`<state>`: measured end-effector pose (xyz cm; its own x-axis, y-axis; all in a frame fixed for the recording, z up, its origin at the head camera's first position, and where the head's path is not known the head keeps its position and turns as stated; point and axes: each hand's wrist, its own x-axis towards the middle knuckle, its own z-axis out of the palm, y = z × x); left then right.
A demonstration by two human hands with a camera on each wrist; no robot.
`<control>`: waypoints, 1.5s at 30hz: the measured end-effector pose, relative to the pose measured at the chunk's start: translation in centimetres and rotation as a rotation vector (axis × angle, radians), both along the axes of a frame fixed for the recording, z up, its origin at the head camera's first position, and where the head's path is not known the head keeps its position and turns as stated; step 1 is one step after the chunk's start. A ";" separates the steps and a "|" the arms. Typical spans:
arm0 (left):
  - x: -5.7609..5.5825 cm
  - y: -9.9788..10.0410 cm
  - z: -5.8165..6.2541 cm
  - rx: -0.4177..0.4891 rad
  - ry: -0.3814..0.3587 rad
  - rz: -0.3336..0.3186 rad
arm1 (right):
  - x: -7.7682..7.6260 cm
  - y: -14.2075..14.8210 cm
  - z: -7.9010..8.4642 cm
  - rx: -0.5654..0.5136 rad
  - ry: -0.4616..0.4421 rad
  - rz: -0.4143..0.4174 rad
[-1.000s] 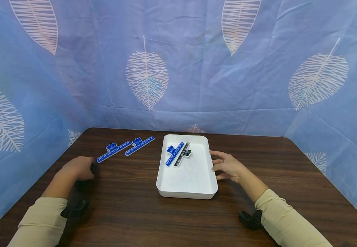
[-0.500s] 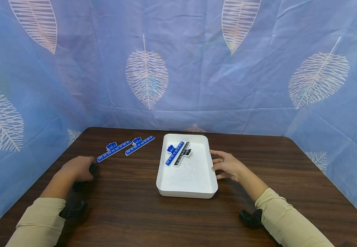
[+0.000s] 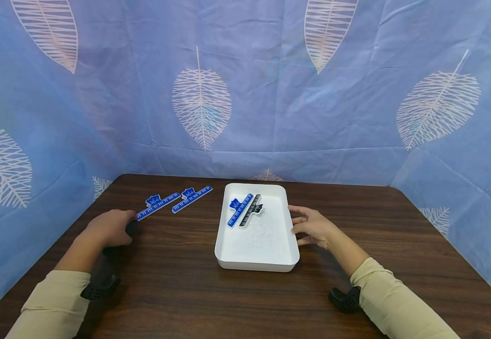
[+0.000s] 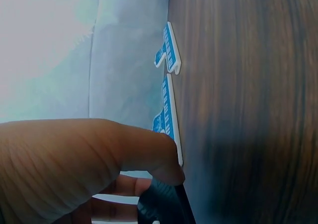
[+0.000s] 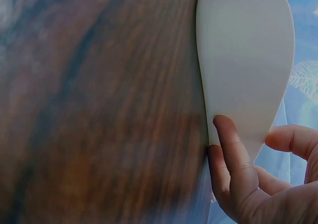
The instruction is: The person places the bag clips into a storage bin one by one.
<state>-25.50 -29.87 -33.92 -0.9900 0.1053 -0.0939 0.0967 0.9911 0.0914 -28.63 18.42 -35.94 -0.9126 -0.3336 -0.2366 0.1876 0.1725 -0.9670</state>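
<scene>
My left hand (image 3: 109, 228) pinches a black clip (image 4: 166, 201) between thumb and fingers, low over the table's left side; the hand hides much of it. Just ahead lies a blue clip with a piano-key pattern (image 3: 159, 206), its near end covered by my fingers in the head view. A second such blue clip (image 3: 192, 199) is just to its right. My right hand (image 3: 313, 229) rests its spread fingers against the right wall of a white tray (image 3: 266, 249). Inside the tray, a blue piano-key clip (image 3: 240, 211) and a black one (image 3: 250, 211) lie slanted side by side.
The dark wood table (image 3: 186, 296) ends at the back against a blue leaf-print cloth (image 3: 254, 117), which also hangs along both sides. A black wrist device (image 3: 345, 301) sits below my right sleeve, another (image 3: 101, 288) at my left.
My left hand has shifted slightly forward and right with the black clip, now overlapping the nearest blue clip's end. The right hand and tray stay still.
</scene>
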 end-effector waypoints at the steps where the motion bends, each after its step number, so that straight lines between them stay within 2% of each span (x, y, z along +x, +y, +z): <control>1: 0.0 0.1 0.0 -0.002 0.009 -0.004 | 0.0 0.0 0.0 -0.001 -0.001 0.000; 14: -0.3 2.2 0.4 -0.032 0.147 -0.098 | 0.1 0.0 0.0 -0.009 -0.002 0.005; 22: 0.0 4.1 0.9 -0.025 0.187 -0.141 | 0.0 0.0 -0.1 -0.015 -0.002 -0.001; 30: 0.1 5.6 1.1 -0.039 0.252 -0.234 | 0.0 0.1 -0.2 -0.007 -0.002 -0.004; 38: -0.3 7.1 1.4 -0.059 0.261 -0.291 | 0.0 0.2 -0.1 -0.002 0.002 0.005; 45: -0.3 8.8 1.7 -0.030 0.256 -0.323 | 0.1 0.2 -0.2 -0.009 -0.001 0.010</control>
